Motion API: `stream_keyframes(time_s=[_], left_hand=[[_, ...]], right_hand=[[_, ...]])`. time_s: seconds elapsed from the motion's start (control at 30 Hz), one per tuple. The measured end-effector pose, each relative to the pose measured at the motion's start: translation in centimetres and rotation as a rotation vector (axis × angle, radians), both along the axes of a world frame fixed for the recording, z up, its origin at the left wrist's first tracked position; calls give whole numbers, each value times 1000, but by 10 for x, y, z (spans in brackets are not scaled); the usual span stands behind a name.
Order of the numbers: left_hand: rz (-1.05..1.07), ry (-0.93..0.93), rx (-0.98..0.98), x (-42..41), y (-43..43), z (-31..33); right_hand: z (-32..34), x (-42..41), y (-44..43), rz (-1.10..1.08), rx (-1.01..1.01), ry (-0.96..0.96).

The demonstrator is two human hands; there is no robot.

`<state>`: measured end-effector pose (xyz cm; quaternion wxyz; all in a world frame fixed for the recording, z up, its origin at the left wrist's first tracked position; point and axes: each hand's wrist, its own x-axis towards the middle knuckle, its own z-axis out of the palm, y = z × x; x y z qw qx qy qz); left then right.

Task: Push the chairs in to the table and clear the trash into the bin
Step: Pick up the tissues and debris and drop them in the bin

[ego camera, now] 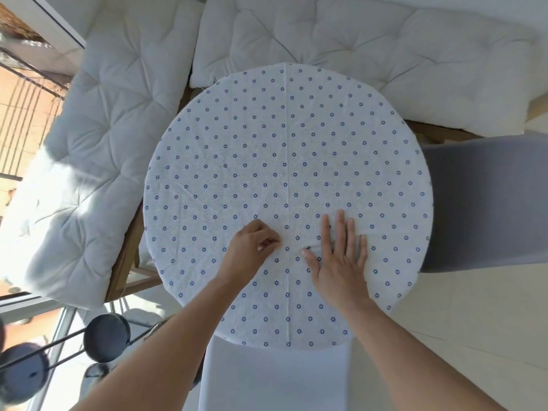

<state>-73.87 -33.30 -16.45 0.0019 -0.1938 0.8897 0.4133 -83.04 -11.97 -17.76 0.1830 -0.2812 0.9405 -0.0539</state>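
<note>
Head view: a cushion (98,149) lies left of our left hand (253,247), whose fingers curl, tips meeting the thumb on the table (284,129); whether they pinch anything we cannot tell. Nearer us, between our forearms, a white chair (275,381) sits tucked in. Our right hand (341,262) presses flat, fingers spread. Right of it a grey chair (486,203) meets the table's edge.
</note>
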Motion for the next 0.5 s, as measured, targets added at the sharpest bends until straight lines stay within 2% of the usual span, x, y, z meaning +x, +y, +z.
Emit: stream_keyframes(time_s=[0.1, 0.33, 0.5], left_hand=[[-22, 12, -28, -9, -3, 2], [181, 138, -54, -82, -37, 1], [179, 105, -76, -123, -49, -4]], right_hand=[[0, 0, 0, -1, 5, 1], [-4, 0, 0, -1, 1, 8], [-7, 1, 0, 2, 5, 15]])
